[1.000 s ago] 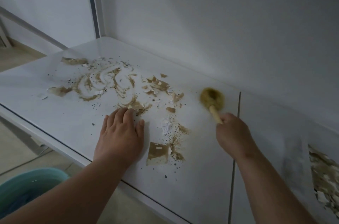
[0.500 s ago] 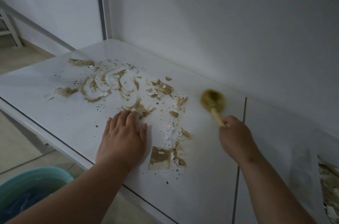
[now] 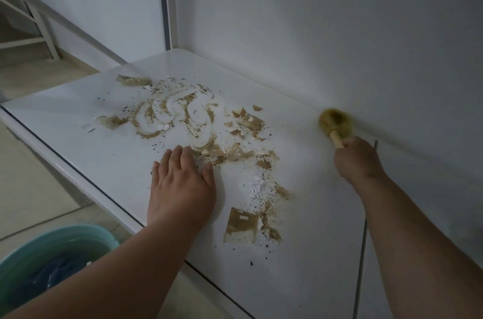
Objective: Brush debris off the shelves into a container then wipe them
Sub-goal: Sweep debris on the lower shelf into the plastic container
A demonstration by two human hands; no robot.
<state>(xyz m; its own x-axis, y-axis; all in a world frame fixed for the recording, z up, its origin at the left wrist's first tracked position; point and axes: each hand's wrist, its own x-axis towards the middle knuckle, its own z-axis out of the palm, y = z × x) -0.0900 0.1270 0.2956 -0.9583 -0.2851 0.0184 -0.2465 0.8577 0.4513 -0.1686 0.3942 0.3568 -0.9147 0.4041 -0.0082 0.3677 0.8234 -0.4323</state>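
The left hand lies flat on the white shelf, palm down, fingers straight and close together with their tips at the near edge of the debris; its grip is open and has hold of nothing. The right hand is curled round the pale wooden handle of a brush; its grip is closed tight on that handle, and only a short length of handle shows between the fist and the brush head. The round, yellowish brush head sits at the back of the shelf, close against the white wall, and looks blurred; whether the bristles touch the wall cannot be told.

The debris is spread over the middle of the shelf: brown powder in curved streaks toward the back left, torn brown and white flakes in the centre, dark specks scattered about, and one larger brown scrap near the front edge, just right of the left wrist; the brush is apart from it all, to the right. A thin dark seam runs front to back across the shelf under the right forearm.

Below the shelf's front edge, at lower left, a teal bucket stands on the tiled floor, with something dark blue inside it; the left forearm crosses over part of its rim.
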